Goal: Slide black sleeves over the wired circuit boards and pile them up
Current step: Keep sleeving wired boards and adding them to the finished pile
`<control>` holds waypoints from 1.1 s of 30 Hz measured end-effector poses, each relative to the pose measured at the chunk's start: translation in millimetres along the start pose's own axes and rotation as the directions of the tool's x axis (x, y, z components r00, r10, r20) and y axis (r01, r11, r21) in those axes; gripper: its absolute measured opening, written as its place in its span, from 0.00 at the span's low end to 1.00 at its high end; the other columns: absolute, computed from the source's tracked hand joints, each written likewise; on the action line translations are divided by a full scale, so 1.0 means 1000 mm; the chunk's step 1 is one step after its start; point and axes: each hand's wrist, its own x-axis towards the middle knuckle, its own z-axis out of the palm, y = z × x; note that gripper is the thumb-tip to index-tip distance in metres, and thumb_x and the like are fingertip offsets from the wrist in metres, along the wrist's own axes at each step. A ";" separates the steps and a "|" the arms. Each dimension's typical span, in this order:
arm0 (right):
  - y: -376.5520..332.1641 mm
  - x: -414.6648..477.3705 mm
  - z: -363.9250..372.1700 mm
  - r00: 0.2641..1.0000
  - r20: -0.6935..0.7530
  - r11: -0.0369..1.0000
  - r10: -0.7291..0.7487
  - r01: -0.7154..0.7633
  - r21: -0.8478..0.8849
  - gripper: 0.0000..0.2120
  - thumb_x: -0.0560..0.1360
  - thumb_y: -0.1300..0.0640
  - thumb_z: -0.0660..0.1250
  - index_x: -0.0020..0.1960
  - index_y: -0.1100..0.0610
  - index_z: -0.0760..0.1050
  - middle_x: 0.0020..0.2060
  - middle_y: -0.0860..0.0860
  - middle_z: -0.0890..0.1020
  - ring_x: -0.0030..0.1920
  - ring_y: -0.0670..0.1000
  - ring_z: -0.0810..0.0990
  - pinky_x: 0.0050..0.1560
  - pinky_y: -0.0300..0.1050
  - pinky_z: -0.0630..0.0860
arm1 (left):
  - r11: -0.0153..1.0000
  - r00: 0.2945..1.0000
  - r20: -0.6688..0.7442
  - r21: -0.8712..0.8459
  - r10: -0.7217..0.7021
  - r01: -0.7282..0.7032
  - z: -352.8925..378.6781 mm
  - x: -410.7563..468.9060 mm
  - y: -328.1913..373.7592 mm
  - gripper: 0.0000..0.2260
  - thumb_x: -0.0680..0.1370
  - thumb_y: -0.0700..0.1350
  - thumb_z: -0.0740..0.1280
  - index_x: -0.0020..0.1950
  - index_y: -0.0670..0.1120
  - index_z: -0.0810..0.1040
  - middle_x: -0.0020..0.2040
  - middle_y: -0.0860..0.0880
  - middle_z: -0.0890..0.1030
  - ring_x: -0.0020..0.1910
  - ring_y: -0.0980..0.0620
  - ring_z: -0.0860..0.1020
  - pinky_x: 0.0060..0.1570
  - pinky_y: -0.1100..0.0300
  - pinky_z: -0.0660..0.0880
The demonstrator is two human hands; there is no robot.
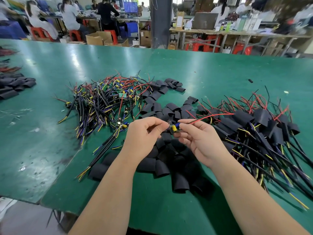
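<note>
Both hands hold one small wired circuit board (174, 128) just above the green tabletop (211, 70), with no sleeve on it yet.

The left hand (145, 133) and right hand (198, 139) each pinch it, fingers curled on opposite ends, and its thin red and black wires (213, 116) trail rightwards. It looks light and stiff with delicate parts, so gripping the board's edges seems safest; the wires are floppy. There is one board in hand and three heaps too tangled to count: bare wired boards (108, 99), loose soft black tube sleeves (162, 160) and sleeved boards (264, 128).
</note>
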 end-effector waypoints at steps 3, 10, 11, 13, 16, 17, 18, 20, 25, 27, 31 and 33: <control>-0.001 0.000 0.000 1.000 0.010 0.999 -0.021 0.021 0.031 0.05 0.76 0.68 0.65 0.46 0.61 0.77 0.35 0.54 0.84 0.32 0.49 0.83 0.33 0.36 0.78 | 0.998 1.000 0.013 -0.065 -0.015 0.016 -0.001 -0.001 0.001 0.04 0.74 0.46 0.72 0.41 0.54 0.84 0.30 0.56 0.81 0.28 0.61 0.77 0.30 0.71 0.70; 0.005 0.000 0.006 0.986 0.046 0.987 -0.161 0.161 -0.011 0.06 0.76 0.69 0.65 0.46 0.60 0.78 0.36 0.54 0.83 0.33 0.48 0.80 0.34 0.35 0.75 | 0.963 0.988 0.017 -0.221 -0.154 0.154 -0.005 0.003 -0.002 0.05 0.67 0.45 0.78 0.35 0.48 0.84 0.29 0.50 0.82 0.27 0.55 0.74 0.29 0.63 0.71; 0.005 0.000 0.006 0.982 0.052 0.983 -0.180 0.181 -0.022 0.06 0.76 0.69 0.65 0.47 0.60 0.79 0.36 0.54 0.83 0.33 0.49 0.80 0.35 0.36 0.75 | 0.948 0.981 0.029 -0.253 -0.190 0.191 -0.005 0.003 -0.003 0.05 0.67 0.44 0.78 0.36 0.48 0.83 0.29 0.50 0.82 0.27 0.54 0.74 0.28 0.63 0.70; 0.006 0.000 0.007 0.975 0.065 0.974 -0.213 0.217 -0.059 0.06 0.75 0.68 0.66 0.47 0.60 0.79 0.37 0.55 0.83 0.35 0.50 0.80 0.37 0.37 0.76 | 0.924 0.970 0.064 -0.295 -0.236 0.244 -0.006 0.004 -0.002 0.07 0.68 0.42 0.77 0.43 0.49 0.82 0.32 0.51 0.83 0.27 0.55 0.76 0.26 0.65 0.71; 0.008 -0.001 0.007 0.963 0.065 0.939 -0.261 0.269 -0.216 0.05 0.74 0.66 0.69 0.47 0.57 0.81 0.38 0.54 0.84 0.38 0.50 0.81 0.39 0.38 0.77 | 0.961 0.976 0.080 -0.176 -0.200 0.212 -0.007 0.004 -0.004 0.08 0.71 0.41 0.75 0.49 0.50 0.84 0.35 0.54 0.84 0.27 0.59 0.77 0.30 0.69 0.72; 0.009 -0.002 0.007 0.958 0.060 0.917 -0.280 0.286 -0.278 0.06 0.74 0.65 0.70 0.47 0.56 0.81 0.37 0.53 0.84 0.38 0.49 0.81 0.38 0.38 0.77 | 0.972 0.978 0.087 -0.123 -0.189 0.199 -0.008 0.003 -0.005 0.06 0.72 0.42 0.75 0.46 0.52 0.84 0.34 0.54 0.84 0.27 0.59 0.76 0.31 0.68 0.73; 0.008 -0.001 0.008 0.953 0.055 0.899 -0.297 0.298 -0.320 0.06 0.74 0.65 0.70 0.47 0.55 0.81 0.37 0.51 0.84 0.37 0.48 0.81 0.39 0.37 0.76 | 0.979 0.980 0.087 -0.082 -0.181 0.188 -0.008 0.003 -0.006 0.06 0.72 0.43 0.74 0.42 0.54 0.84 0.33 0.54 0.83 0.27 0.59 0.76 0.32 0.66 0.73; 0.008 0.000 0.008 0.958 0.029 0.898 -0.286 0.278 -0.342 0.08 0.74 0.64 0.71 0.50 0.53 0.80 0.36 0.49 0.84 0.37 0.47 0.81 0.40 0.36 0.76 | 0.987 0.985 0.071 -0.038 -0.156 0.159 -0.008 0.003 -0.006 0.08 0.73 0.44 0.73 0.38 0.57 0.82 0.31 0.54 0.82 0.28 0.58 0.75 0.33 0.62 0.73; 0.012 -0.003 0.011 0.890 0.174 0.446 -0.420 0.370 -0.815 0.04 0.73 0.57 0.72 0.47 0.53 0.80 0.38 0.46 0.81 0.38 0.43 0.76 0.44 0.39 0.71 | 0.998 0.995 -0.087 0.041 -0.052 0.056 -0.009 0.006 -0.004 0.07 0.76 0.46 0.69 0.40 0.58 0.77 0.35 0.58 0.81 0.35 0.63 0.76 0.37 0.72 0.70; 0.015 -0.008 0.018 0.772 0.473 0.142 -0.425 0.573 -0.807 0.03 0.71 0.57 0.72 0.45 0.55 0.81 0.40 0.49 0.80 0.42 0.49 0.75 0.47 0.46 0.71 | 0.998 0.989 -0.145 0.056 -0.031 0.040 -0.009 0.006 -0.005 0.08 0.76 0.45 0.69 0.40 0.58 0.76 0.35 0.59 0.80 0.36 0.64 0.76 0.38 0.74 0.69; 0.027 -0.012 0.031 0.768 0.634 -0.145 -0.093 0.619 -0.772 0.16 0.76 0.47 0.65 0.63 0.45 0.74 0.61 0.43 0.77 0.53 0.53 0.70 0.53 0.49 0.67 | 0.999 0.982 -0.187 0.038 -0.003 0.010 -0.008 0.007 -0.006 0.07 0.77 0.43 0.68 0.42 0.54 0.77 0.34 0.60 0.79 0.36 0.65 0.76 0.37 0.74 0.69; 0.030 -0.009 0.030 0.792 0.609 -0.187 -0.037 0.594 -0.783 0.18 0.78 0.47 0.63 0.67 0.43 0.70 0.64 0.42 0.74 0.58 0.53 0.68 0.55 0.48 0.63 | 0.999 0.977 -0.215 0.035 0.004 0.003 -0.010 0.008 -0.007 0.06 0.77 0.42 0.68 0.43 0.52 0.78 0.34 0.60 0.80 0.36 0.66 0.76 0.37 0.75 0.68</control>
